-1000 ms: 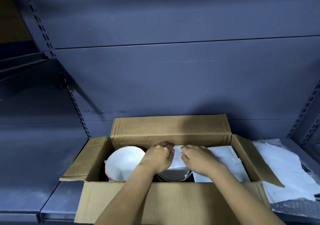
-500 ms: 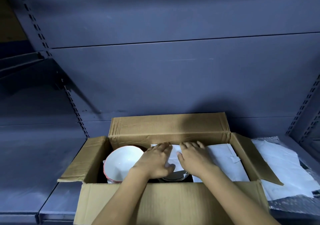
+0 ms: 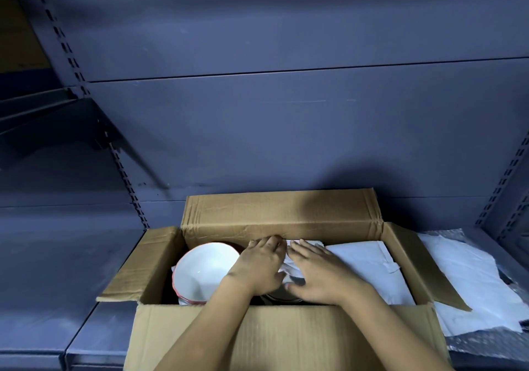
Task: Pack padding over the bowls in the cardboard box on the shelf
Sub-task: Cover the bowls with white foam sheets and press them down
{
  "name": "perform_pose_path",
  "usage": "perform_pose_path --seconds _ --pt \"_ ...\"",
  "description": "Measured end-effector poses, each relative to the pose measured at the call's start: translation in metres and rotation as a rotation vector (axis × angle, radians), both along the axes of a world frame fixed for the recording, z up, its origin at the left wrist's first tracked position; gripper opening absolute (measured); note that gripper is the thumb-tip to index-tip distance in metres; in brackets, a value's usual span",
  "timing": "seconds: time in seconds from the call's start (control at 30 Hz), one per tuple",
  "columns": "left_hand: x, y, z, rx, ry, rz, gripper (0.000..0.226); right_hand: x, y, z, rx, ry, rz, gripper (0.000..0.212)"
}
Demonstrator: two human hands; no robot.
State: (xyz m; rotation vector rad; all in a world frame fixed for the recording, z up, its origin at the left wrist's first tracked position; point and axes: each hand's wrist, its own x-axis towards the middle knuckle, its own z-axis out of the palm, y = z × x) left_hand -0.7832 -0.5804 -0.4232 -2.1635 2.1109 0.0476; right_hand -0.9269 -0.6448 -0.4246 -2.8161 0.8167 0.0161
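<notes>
The scene is dim, with a cold blue cast over the shelf back panel (image 3: pixel 286 130). Light appears to come from above and behind the camera, warming the cardboard box (image 3: pixel 257 216). A broad soft shadow darkens its rear flap right of centre and the panel just above. A bracket (image 3: pixel 65 124) at the left throws a long slanting shadow. The white bowl (image 3: pixel 203 267) is the brightest spot, with a small glint inside. The left hand (image 3: pixel 260 264) and right hand (image 3: pixel 320 273) look slightly soft-edged. The slotted uprights (image 3: pixel 126 176) bow near the frame edges, and the upper left corner falls dark.
</notes>
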Motion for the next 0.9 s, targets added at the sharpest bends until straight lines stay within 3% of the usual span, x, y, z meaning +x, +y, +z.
perform_pose_path --seconds 0.13,0.4,0.5,0.57,0.63,0.77,0.83,0.9 --pt "-0.006 0.008 0.002 0.122 0.072 0.026 0.095 -0.002 -0.005 -0.004 -0.034 0.097 -0.055 0.069" --pt "-0.005 0.008 0.001 0.187 0.137 0.055 0.084 -0.006 -0.002 0.003 0.050 0.117 -0.080 0.072" --pt "-0.004 0.010 0.004 0.167 0.178 0.054 0.106 -0.005 0.001 0.006 0.091 0.038 -0.101 0.059" --pt "-0.004 0.011 0.005 0.124 0.200 0.044 0.113 -0.001 0.002 0.008 0.048 -0.089 -0.085 0.070" --pt "-0.002 0.011 0.005 0.059 0.191 0.020 0.100 -0.001 0.001 0.014 -0.026 -0.295 -0.118 0.081" --pt "0.002 0.014 0.007 -0.040 0.326 -0.039 0.074 -0.043 -0.007 0.044 0.128 -0.860 -0.271 0.029" --pt "-0.005 0.013 0.017 -0.087 0.510 -0.046 0.047 -0.084 -0.013 0.062 0.183 -1.033 -0.400 0.026" --pt "-0.026 0.002 0.034 -0.147 0.546 -0.105 0.043 -0.126 -0.027 0.068 0.176 -1.110 -0.569 0.027"
